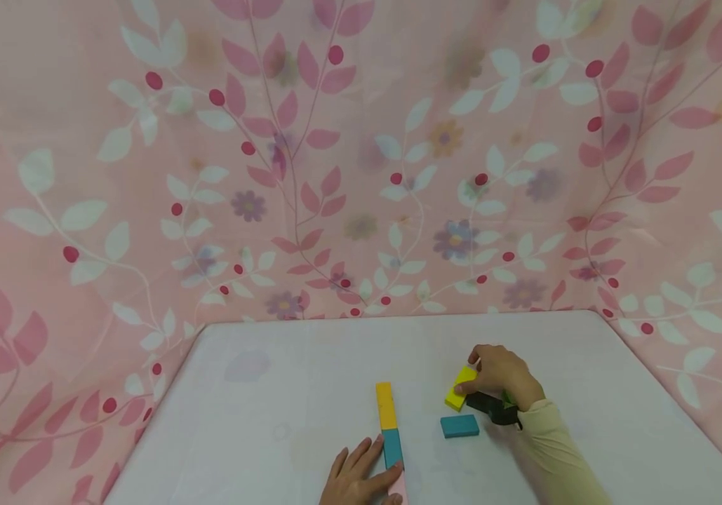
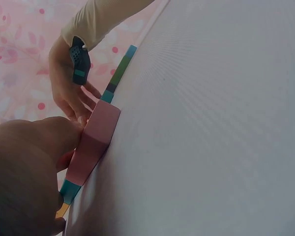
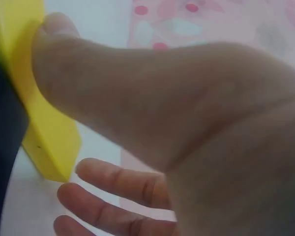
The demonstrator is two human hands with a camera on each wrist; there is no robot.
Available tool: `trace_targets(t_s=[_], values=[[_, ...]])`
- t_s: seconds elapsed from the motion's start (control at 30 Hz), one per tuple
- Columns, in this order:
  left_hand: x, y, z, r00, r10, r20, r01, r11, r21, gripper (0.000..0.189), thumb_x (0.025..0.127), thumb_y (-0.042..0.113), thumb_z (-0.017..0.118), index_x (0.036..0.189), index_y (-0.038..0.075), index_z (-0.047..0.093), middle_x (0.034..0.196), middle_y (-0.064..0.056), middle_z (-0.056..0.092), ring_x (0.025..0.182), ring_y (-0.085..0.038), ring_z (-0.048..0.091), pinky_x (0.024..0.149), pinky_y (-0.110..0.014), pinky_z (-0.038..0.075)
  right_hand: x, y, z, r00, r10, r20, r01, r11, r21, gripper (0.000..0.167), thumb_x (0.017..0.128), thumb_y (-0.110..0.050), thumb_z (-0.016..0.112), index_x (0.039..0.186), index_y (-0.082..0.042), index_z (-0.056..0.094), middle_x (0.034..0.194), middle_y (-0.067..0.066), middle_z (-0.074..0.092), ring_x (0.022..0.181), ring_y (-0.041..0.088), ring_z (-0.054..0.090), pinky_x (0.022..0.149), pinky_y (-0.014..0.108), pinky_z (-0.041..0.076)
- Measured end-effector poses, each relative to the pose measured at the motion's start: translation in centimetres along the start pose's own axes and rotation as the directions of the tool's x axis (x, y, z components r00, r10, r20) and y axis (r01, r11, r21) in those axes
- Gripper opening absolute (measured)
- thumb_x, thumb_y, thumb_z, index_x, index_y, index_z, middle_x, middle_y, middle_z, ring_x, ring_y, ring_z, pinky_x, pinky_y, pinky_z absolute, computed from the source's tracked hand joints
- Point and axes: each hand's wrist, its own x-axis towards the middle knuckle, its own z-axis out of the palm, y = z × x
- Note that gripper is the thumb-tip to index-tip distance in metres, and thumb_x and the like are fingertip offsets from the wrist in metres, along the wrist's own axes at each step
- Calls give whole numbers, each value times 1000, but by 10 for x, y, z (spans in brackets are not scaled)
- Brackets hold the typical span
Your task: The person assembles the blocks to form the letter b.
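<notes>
A yellow block [image 1: 460, 390] is pinched in my right hand [image 1: 504, 373]. Its thumb [image 3: 59, 64] lies across the block, while several other fingers extend past the block's end in the right wrist view. At the lower middle, my left hand [image 1: 356, 478] rests along a row of blocks with its fingers spread. The row runs from an orange block [image 1: 386, 405] through a teal block [image 1: 393, 449] to a pink block [image 1: 398, 489]. Thumb and index finger touch the pink block, with a fingertip near its joint with the teal one. The left wrist view shows the pink block's [image 2: 96, 132] near side.
Just below the yellow block lies another teal block [image 1: 459, 426]. A green block [image 1: 509, 400] is mostly hidden under the right wrist, which wears a black device [image 1: 493, 407]. The white table [image 1: 272, 379] ends at a pink floral curtain [image 1: 361, 231].
</notes>
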Motion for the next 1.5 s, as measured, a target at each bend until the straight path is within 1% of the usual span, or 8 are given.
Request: trace_targets(t_s=[0.17,0.33,0.53,0.7,0.8,1.03,1.3,1.5], values=[[1,1,-1,1000,-7,12,8,1000,-11,44,105,66,47,135,44,72,155,0,61,138,-30,60,101,-68,50,-1,-2,2,998,59,-2,-59,998,-9,61,73,-47,96,108,-5,68,91,4,68,81,23,59,71,38,52],[1,0,-1,999,-25,41,26,999,-24,47,105,69,45,136,45,71,157,0,59,140,-30,58,103,-70,48,2,-2,8,996,87,-36,-86,996,30,59,75,-43,95,110,-5,68,95,6,70,83,23,60,71,38,52],[1,1,-2,998,-37,54,39,999,-34,48,105,70,44,136,45,71,158,1,58,141,-31,57,104,-70,47,11,0,21,989,40,-145,-36,999,33,60,81,-39,92,120,0,68,102,11,73,88,26,65,78,46,58],[1,0,-1,997,-42,64,45,998,-38,49,104,71,43,136,46,70,158,1,57,142,-30,56,105,-70,47,16,-1,31,963,25,-267,-36,999,-35,65,85,-42,88,128,3,67,117,21,73,99,36,67,83,52,61],[0,-1,-1,997,-46,70,49,998,-48,50,104,72,43,136,46,70,159,2,57,142,-29,56,106,-70,46,15,-4,32,952,26,-306,-40,998,-38,65,86,-44,86,128,3,69,120,24,72,103,40,67,84,54,61],[1,-2,1,999,-27,38,28,999,-41,47,105,70,45,135,45,72,157,1,59,140,-30,58,104,-70,48,14,-4,29,976,-1,-218,-17,996,-83,69,84,-49,88,125,5,73,117,23,71,101,37,63,83,53,61],[0,-2,1,999,-28,38,29,999,-40,47,105,70,45,135,46,71,158,1,58,140,-30,57,104,-70,48,17,-5,30,986,23,-163,-30,999,-41,69,85,-42,88,134,3,70,134,27,66,116,44,59,93,61,58],[0,-2,0,999,-26,43,28,999,-40,47,105,70,44,135,45,71,158,1,58,141,-29,57,104,-70,48,19,-4,33,988,-26,-155,19,999,-42,65,90,-35,84,140,3,66,145,27,62,124,50,58,102,64,53]])
